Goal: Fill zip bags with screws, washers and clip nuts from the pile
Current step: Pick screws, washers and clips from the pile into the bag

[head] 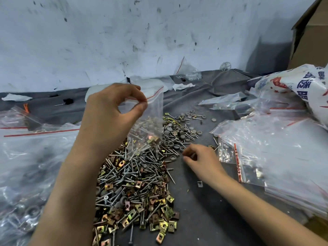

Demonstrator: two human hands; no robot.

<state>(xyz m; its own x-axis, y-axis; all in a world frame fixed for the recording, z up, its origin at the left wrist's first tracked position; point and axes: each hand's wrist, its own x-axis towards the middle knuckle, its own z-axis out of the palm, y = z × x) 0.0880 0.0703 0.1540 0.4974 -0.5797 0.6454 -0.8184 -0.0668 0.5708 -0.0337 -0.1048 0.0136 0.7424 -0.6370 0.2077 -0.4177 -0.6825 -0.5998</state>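
The left hand [110,110] and the right hand [204,162] are bare; both forearms [71,183], rising from the frame's lower edge, are uncovered.

The scene is lit by soft, cool, bluish light, and all of it can be seen well. A dark shadow is thrown on the wall [262,55] at two o'clock, beside the cardboard box [312,32]. White shine is seen on the plastic bags [275,148] at three o'clock and on the zip bag [152,112] near the middle. The pile [134,183] is shown sharp. The right hand [200,158] is a little blurred. Lines are bent near the edges, and the bags at eight o'clock are smeared.
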